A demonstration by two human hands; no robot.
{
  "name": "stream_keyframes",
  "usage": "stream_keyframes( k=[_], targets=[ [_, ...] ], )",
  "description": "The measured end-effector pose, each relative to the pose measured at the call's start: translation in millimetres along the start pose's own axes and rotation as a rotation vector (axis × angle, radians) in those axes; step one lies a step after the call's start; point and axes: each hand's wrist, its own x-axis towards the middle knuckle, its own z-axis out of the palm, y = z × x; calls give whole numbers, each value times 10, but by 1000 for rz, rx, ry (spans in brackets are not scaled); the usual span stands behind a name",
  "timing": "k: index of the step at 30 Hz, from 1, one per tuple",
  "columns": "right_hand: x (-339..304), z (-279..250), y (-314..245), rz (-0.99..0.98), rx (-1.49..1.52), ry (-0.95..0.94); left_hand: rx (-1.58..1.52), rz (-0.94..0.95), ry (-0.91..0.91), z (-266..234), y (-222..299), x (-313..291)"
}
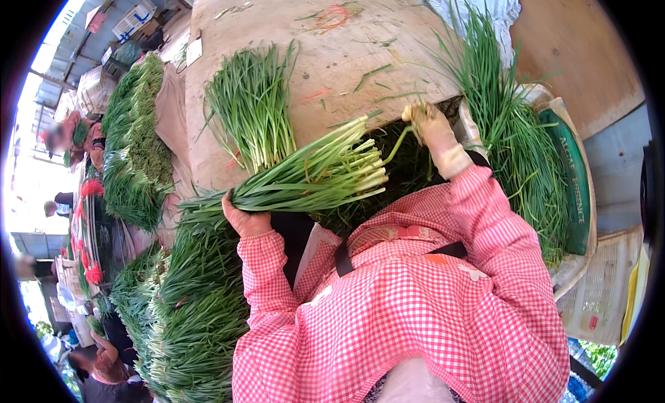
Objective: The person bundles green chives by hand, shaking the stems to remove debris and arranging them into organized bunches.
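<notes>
A: Bundling step? Left hand wraps the chive bundle, which lies across to the right.
B: Yes; right hand pinches one stalk just past the bundle's pale ends. Likely needs adding in.

Left hand fingers hidden behind chive bundle

Both arms raised forward in red-checked sleeves, each hand closed.

The left hand sits low and near the chest, palm turned up, fingers curled shut in a firm grip. The right hand, gloved in pale fabric, reaches farther out and higher than the left hand, wrist bent, fingers pinched together. The right forearm slants up from the elbow; the left forearm rises steeply.
</notes>
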Motion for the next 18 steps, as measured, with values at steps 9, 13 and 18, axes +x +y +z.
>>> stream_keyframes(
  k=[9, 13, 18],
  targets=[
    [-310, 805, 93, -222, -997, -418, 14, 53, -46, 24, -179, -55],
    [-340, 899, 368, -149, -562, -397, 9, 43, -35, 134, -243, -149],
    [-318, 491, 230, -17, 183, -518, -28, 36, -31, 7, -120, -40]
  ],
)
